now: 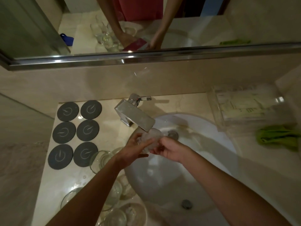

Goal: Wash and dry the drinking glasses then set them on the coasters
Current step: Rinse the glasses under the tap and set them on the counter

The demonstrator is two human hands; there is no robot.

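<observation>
Both hands hold one clear drinking glass [150, 137] under the square chrome tap [135, 117], above the white round basin [162, 176]: the left hand [136, 150] curls its fingers round one side, the right hand [167, 150] grips the other. Six dark round coasters [76, 132] lie on the beige marble worktop [48, 185], other clear glasses [104, 160] beside the basin's left.

glass [152, 137]: blurred in the grip under the tap [136, 117]; outline unclear
left fingers [138, 141]: partly behind the glass
glasses [114, 193]: nearer than the grip, partly under the left arm, some cut by the bottom edge
</observation>
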